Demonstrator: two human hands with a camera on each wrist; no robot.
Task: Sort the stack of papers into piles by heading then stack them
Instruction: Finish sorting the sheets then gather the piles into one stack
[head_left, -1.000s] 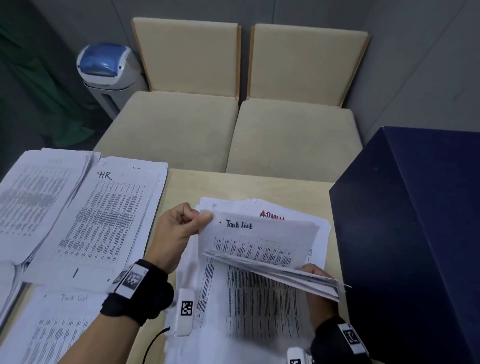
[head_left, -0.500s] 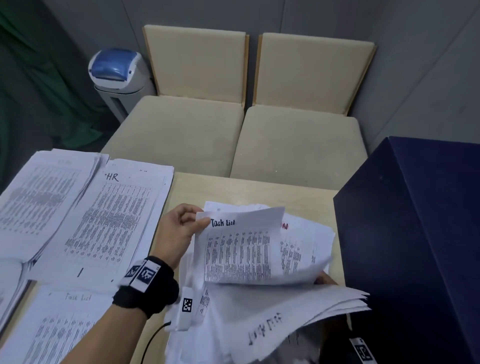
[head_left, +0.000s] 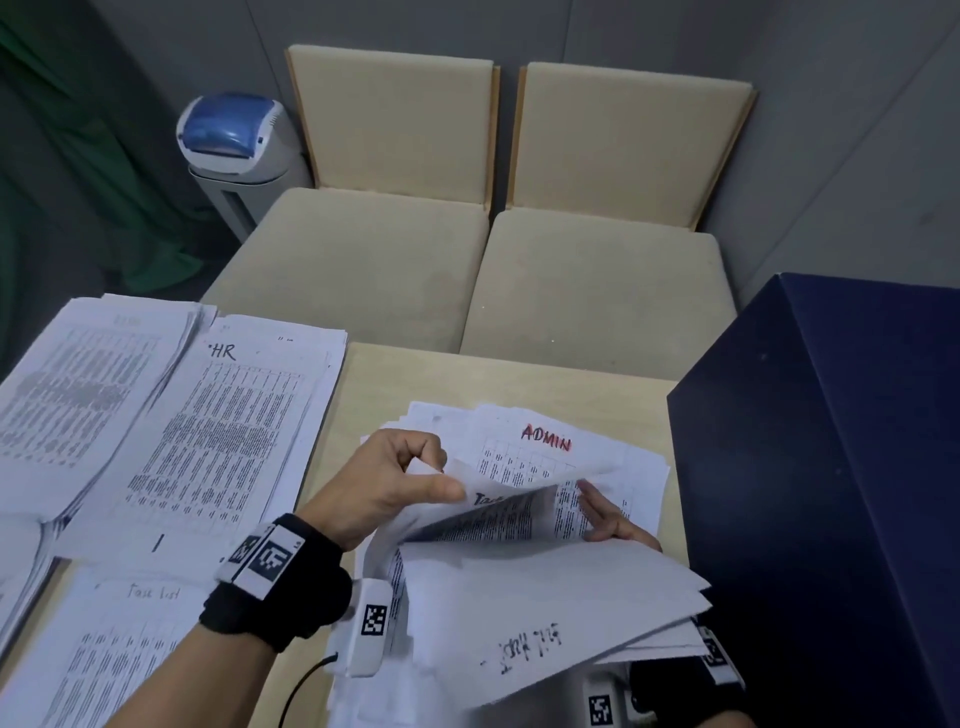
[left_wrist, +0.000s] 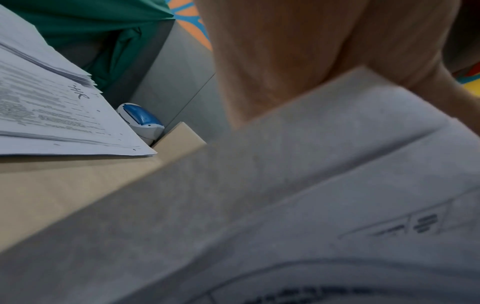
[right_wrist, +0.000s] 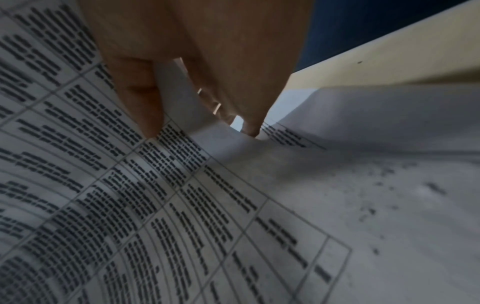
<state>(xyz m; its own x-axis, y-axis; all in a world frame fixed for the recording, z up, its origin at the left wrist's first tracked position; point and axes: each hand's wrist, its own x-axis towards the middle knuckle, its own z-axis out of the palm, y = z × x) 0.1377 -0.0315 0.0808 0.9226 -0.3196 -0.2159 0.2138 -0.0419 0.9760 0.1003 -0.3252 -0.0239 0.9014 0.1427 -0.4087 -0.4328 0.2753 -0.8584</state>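
Note:
My left hand (head_left: 441, 475) pinches the top edge of a "Task List" sheet (head_left: 498, 512) between thumb and forefinger and bends it back toward me. The same sheet (left_wrist: 285, 205) fills the left wrist view under that hand (left_wrist: 311, 61). A bundle of turned-over sheets (head_left: 545, 613) lies across my right wrist. My right hand (head_left: 608, 514) reaches under the lifted paper, fingers straight on the red-headed "ADMIN" sheet (head_left: 545, 441). In the right wrist view a curved sheet (right_wrist: 182, 98) runs between that hand's (right_wrist: 200, 131) thumb and fingers.
An "HR" pile (head_left: 218, 431), a "Task list" pile (head_left: 130, 649) and another pile (head_left: 78, 389) cover the left of the tan table (head_left: 493, 379). A tall dark blue box (head_left: 831, 467) stands close on the right. Two beige chairs (head_left: 363, 270) and a bin (head_left: 234, 140) lie beyond.
The bundle in my right hand has flipped over toward me, now face down over that wrist. My left hand has bent the Task List sheet back, which uncovers the ADMIN heading.

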